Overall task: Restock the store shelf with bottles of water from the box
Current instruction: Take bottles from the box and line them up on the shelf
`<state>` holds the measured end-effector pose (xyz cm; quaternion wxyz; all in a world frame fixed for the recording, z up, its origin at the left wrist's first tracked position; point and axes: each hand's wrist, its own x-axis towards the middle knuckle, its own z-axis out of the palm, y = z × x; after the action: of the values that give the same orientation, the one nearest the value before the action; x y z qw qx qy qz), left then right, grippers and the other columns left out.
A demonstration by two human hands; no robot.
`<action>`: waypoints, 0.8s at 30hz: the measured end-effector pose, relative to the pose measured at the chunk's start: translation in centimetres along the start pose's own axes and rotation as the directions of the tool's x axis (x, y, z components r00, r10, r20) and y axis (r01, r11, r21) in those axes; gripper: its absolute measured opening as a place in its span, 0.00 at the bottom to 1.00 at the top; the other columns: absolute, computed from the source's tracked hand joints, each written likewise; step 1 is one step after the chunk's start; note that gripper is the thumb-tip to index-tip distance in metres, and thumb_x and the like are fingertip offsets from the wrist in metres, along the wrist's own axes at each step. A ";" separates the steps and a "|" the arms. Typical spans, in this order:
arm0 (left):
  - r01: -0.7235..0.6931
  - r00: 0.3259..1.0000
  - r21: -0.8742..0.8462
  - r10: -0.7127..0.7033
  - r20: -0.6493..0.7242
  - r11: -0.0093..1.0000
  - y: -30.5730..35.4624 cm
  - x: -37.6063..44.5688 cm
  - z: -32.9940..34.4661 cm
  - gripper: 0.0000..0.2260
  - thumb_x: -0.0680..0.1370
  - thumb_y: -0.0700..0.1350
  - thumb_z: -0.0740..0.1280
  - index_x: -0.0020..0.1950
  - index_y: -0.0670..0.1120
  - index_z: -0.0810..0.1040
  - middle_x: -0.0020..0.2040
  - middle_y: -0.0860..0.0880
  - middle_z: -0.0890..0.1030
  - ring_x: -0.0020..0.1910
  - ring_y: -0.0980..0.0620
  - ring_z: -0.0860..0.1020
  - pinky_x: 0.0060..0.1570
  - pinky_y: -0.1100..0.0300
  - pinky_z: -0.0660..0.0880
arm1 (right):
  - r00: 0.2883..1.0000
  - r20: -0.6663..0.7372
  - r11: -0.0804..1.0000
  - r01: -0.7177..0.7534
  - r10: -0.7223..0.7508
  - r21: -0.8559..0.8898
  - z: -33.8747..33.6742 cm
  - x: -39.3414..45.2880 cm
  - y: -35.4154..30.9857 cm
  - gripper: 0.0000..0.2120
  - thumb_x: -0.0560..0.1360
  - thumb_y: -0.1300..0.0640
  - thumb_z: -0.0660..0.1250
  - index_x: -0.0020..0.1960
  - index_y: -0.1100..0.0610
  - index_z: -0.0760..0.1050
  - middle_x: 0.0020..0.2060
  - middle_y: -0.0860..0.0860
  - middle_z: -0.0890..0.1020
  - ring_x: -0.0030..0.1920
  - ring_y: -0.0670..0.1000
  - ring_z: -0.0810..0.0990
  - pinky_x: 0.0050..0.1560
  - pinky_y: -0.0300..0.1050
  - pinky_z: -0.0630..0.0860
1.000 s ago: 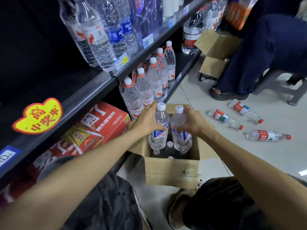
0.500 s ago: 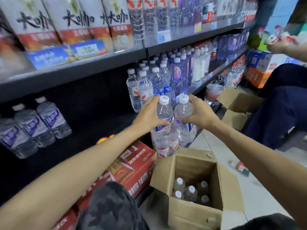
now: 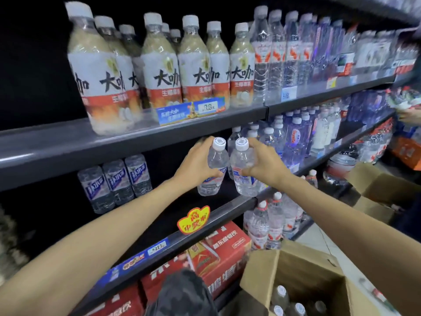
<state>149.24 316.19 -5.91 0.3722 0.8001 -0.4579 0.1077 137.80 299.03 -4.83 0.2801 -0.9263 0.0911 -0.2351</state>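
Note:
My left hand (image 3: 196, 166) grips a clear water bottle (image 3: 215, 169) with a white cap and blue label. My right hand (image 3: 265, 163) grips a second like bottle (image 3: 242, 172) beside it. Both bottles are upright, side by side, just above the front edge of the dark middle shelf (image 3: 230, 207), in front of a gap. Three bottles of the same blue-labelled kind (image 3: 116, 181) stand further left on that shelf. The open cardboard box (image 3: 293, 267) sits on the floor at lower right with several white-capped bottles (image 3: 281, 295) left inside.
The upper shelf (image 3: 136, 137) carries white-labelled drink bottles and clear water bottles. Blue-tinted bottles (image 3: 296, 142) fill the middle shelf to the right. Red cartons (image 3: 216, 254) and red-labelled bottles (image 3: 268, 224) sit on the bottom level. Another open box (image 3: 382, 190) and a person's hand are at right.
Both hands have lifted the two bottles out of the box and raised them up to the middle shelf level. My view has tilted upward toward the shelves.

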 end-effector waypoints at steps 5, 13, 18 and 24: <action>0.077 0.996 0.031 -0.076 -0.037 0.997 -4.1 -1.6 -1.2 0.32 0.58 0.46 0.81 0.57 0.51 0.71 0.54 0.53 0.74 0.54 0.53 0.73 0.48 0.63 0.67 | 0.994 0.054 0.995 0.099 -0.100 0.030 4.1 1.4 -1.4 0.32 0.65 0.62 0.78 0.64 0.54 0.69 0.52 0.54 0.81 0.52 0.56 0.78 0.50 0.49 0.76; 0.209 0.976 0.060 -0.205 -0.072 0.976 -9.3 -3.1 -2.1 0.38 0.59 0.48 0.82 0.63 0.54 0.67 0.60 0.53 0.75 0.56 0.54 0.72 0.49 0.61 0.67 | 0.976 0.170 0.988 0.124 -0.139 0.091 9.5 4.4 -2.2 0.34 0.67 0.63 0.76 0.67 0.55 0.64 0.55 0.55 0.79 0.50 0.54 0.79 0.53 0.52 0.77; 0.224 0.973 0.006 -0.223 -0.061 0.975 -11.1 -3.6 -2.3 0.43 0.60 0.46 0.81 0.67 0.57 0.60 0.64 0.55 0.72 0.61 0.53 0.73 0.57 0.58 0.71 | 0.970 0.195 0.975 0.103 -0.143 0.198 11.8 6.4 -1.4 0.40 0.66 0.66 0.77 0.69 0.48 0.59 0.47 0.50 0.79 0.35 0.41 0.76 0.37 0.40 0.77; 0.327 0.941 -0.002 -0.326 -0.091 0.945 -13.3 -3.9 -1.5 0.43 0.60 0.48 0.82 0.69 0.49 0.61 0.65 0.50 0.74 0.61 0.51 0.75 0.59 0.56 0.74 | 0.954 0.252 0.932 0.068 -0.166 0.357 14.5 8.4 0.3 0.40 0.65 0.66 0.78 0.67 0.52 0.57 0.54 0.52 0.80 0.53 0.50 0.81 0.58 0.48 0.78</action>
<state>158.18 323.81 -13.46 0.3999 0.8617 -0.3011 0.0833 152.15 303.19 -12.34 0.4331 -0.8904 -0.0474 -0.1316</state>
